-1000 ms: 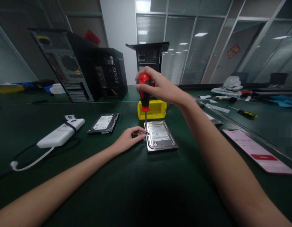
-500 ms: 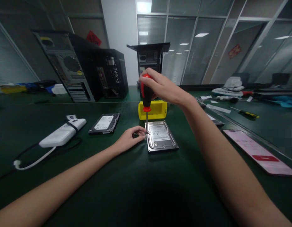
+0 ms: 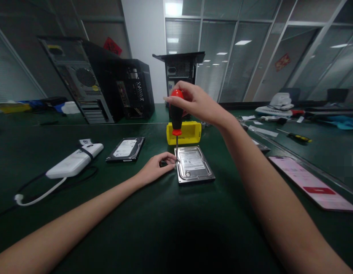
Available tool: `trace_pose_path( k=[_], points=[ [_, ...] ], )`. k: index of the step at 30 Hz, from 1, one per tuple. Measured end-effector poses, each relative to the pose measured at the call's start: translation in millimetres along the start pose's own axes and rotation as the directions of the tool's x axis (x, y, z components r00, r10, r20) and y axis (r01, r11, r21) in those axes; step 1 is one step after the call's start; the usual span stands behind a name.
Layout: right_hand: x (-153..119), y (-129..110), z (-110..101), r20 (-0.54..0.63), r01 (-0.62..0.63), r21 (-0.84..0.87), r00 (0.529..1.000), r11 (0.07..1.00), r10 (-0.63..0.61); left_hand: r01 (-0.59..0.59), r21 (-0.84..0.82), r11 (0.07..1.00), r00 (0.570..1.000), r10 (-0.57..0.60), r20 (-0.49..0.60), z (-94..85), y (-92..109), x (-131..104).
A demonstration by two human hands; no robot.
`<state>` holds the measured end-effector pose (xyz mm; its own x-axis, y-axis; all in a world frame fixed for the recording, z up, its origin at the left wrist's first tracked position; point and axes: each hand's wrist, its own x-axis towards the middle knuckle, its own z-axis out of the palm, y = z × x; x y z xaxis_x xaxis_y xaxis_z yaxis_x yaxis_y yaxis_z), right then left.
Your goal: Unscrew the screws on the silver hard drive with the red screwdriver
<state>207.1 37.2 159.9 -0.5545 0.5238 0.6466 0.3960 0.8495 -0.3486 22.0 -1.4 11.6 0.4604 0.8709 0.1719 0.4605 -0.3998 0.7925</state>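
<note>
A silver hard drive (image 3: pixel 193 164) lies label up on the dark green table (image 3: pixel 165 228). My right hand (image 3: pixel 190 99) is closed round the top of a red and black screwdriver (image 3: pixel 176 120), which stands upright with its tip at the drive's left edge. The fingertips and thumb of my left hand (image 3: pixel 159 166) are closed at that same left edge, beside the screwdriver tip. Just behind the drive is a yellow open box (image 3: pixel 184 133). A second hard drive (image 3: pixel 126 148) lies to the left of my left hand.
At the left lies a white power strip (image 3: pixel 75 160) with cables. Black computer cases (image 3: pixel 99 83) stand behind, another (image 3: pixel 180 68) at the back middle. On the right are a phone (image 3: pixel 313 182), a yellow and black screwdriver (image 3: pixel 299 137) and paper strips (image 3: pixel 263 131).
The fingers of my right hand have shifted on the screwdriver handle, with the thumb now stretched further left. The screwdriver stays upright at the same spot, and my left hand keeps its place.
</note>
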Motion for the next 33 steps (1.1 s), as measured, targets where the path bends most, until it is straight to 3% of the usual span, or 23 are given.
trace_pose_path(
  k=[5,9,15,21,33],
  points=[
    [0,0,5,-0.009,0.085,-0.064,0.996,0.994,-0.086,-0.015,-0.006,1.0,1.0,0.015,-0.002,0.7,-4,1],
    [0,-2,2,0.006,0.086,-0.052,0.996,0.995,-0.086,-0.022,-0.008,1.0,1.0,0.022,0.0,1.0,-5,2],
    [-2,-6,-7,0.065,0.003,0.131,0.998,0.991,-0.012,-0.014,-0.007,1.0,1.0,0.014,0.001,0.9,-3,1],
    [-3,-9,-10,0.141,-0.002,0.261,0.989,0.965,-0.036,0.002,-0.002,1.0,1.0,-0.002,-0.002,0.6,0,1],
    [0,-3,-6,0.043,0.095,0.103,0.994,0.99,-0.1,-0.017,0.006,1.0,1.0,0.017,-0.001,0.3,-3,1]
  ],
)
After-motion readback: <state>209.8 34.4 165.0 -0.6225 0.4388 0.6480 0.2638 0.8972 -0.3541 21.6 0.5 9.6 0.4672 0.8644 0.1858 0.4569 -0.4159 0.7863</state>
